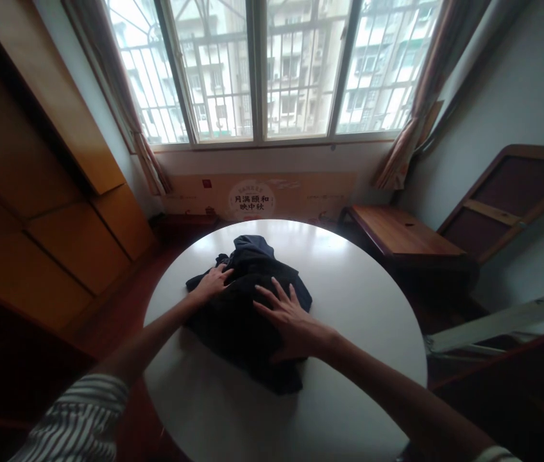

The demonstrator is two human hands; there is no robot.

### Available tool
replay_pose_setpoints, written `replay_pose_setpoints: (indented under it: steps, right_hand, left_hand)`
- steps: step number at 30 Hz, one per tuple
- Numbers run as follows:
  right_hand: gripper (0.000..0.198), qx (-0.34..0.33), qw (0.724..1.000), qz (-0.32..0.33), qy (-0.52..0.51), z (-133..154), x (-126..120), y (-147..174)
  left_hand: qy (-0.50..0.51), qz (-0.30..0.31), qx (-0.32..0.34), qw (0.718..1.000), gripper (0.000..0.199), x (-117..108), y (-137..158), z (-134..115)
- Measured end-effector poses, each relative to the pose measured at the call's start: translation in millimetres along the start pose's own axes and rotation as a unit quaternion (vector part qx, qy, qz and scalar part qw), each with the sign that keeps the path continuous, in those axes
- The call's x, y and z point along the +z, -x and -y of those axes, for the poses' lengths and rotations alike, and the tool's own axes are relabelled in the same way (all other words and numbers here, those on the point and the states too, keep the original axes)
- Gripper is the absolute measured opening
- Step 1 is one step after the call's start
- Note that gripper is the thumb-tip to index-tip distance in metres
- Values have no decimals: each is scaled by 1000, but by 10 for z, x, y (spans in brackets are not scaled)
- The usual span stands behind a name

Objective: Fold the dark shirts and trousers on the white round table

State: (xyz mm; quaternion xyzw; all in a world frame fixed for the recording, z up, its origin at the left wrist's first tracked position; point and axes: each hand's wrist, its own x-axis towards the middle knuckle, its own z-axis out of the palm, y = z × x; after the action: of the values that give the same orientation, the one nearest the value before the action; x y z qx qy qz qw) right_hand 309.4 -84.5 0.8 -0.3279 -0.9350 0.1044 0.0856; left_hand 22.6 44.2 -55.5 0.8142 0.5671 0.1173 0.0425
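Observation:
A dark, crumpled piece of clothing (240, 321) lies bunched on a round white table (358, 301). Its exact kind cannot be made out; a bluish-grey part (254, 244) shows at its far end. My left hand (214, 282) rests on the left side of the cloth, fingers stretched forward. On the right side, my right hand (291, 321) lies over the fabric with its fingers spread. Neither hand visibly grips the cloth. Folds hide what lies under the pile.
Beyond the table are a low wooden table (407, 231) and a barred window (296, 77) with curtains. A folded brown panel (503, 205) leans at the right wall. Wooden cabinets (79, 237) stand left. A printed banner (291, 192) hangs below the window.

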Motion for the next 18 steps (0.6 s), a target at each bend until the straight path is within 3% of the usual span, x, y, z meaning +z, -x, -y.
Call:
replay_pose_setpoints:
  steps: [2, 5, 11, 15, 18]
  right_hand:
    - [125, 3, 999, 31, -14, 84, 92, 113]
    - [123, 14, 999, 28, -41, 144, 185, 300]
    - [97, -12, 997, 7, -80, 127, 325, 478]
    - [98, 20, 996, -78, -34, 173, 588, 456]
    - [85, 43, 988, -147, 7, 194, 786, 384]
  left_hand:
    - [7, 7, -8, 1000, 59, -50, -9, 70]
    - [29, -38, 2, 999, 65, -180, -188, 172]
    - [79, -23, 129, 988, 56, -144, -722, -6]
    - [112, 24, 151, 982, 51, 13, -914, -204]
    - [134, 52, 142, 979, 47, 62, -953, -298]
